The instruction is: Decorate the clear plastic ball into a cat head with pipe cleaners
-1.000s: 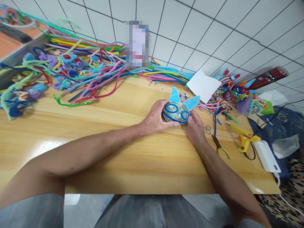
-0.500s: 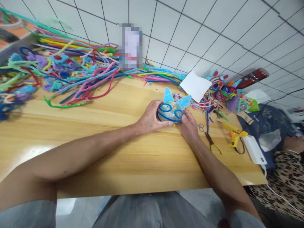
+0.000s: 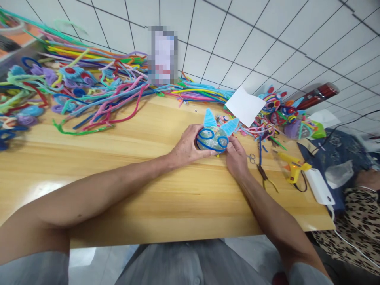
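Between my two hands is a clear, rounded craft figure (image 3: 212, 141) with dark blue pipe-cleaner rings and bands on its front. Two light blue pointed ears (image 3: 210, 118) stick up from its top. My left hand (image 3: 190, 145) is wrapped round its left side, the thumb lying along the bottom edge. On the right side, my right hand (image 3: 236, 155) grips it with thumb and fingers near the end of the blue band. Small scissors (image 3: 252, 158) and brown-handled pliers (image 3: 262, 174) lie just right of that hand.
A yellow glue gun (image 3: 293, 167) rests beside a white power strip (image 3: 319, 186) at the right. Heaped pipe cleaners (image 3: 103, 91) cover the back left. White paper (image 3: 246, 106), finished colourful figures (image 3: 274, 103) and a dark red cylinder (image 3: 319, 96) stand along the wall. Another person's patterned sleeve (image 3: 356, 221) is at far right.
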`<state>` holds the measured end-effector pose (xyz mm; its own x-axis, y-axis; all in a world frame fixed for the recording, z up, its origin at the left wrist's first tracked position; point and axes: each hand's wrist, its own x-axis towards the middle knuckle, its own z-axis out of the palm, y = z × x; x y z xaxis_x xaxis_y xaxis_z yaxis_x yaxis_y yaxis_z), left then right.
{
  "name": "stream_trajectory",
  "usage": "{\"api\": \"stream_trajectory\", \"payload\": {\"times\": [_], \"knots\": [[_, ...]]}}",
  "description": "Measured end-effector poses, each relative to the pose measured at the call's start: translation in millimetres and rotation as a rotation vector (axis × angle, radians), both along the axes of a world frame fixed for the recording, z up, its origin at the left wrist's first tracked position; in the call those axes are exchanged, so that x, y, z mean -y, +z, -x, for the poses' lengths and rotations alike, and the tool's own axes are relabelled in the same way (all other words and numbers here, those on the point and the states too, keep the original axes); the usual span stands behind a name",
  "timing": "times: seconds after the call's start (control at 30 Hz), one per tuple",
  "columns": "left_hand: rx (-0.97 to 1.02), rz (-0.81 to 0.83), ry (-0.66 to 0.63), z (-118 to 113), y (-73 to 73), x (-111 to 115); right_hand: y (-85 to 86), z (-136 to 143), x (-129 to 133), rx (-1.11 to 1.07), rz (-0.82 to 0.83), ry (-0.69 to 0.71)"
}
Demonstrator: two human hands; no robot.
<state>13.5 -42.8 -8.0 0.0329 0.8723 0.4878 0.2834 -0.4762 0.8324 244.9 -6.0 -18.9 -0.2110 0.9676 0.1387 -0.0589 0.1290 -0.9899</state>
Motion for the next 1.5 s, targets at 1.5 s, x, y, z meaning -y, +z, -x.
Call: {"api": "stream_trajectory", "payload": {"times": [1.5], "knots": [[0.038,0.183,-0.119,6,4.8,10,11.3,-1,7,0.132,-0.098,0.019]]}}
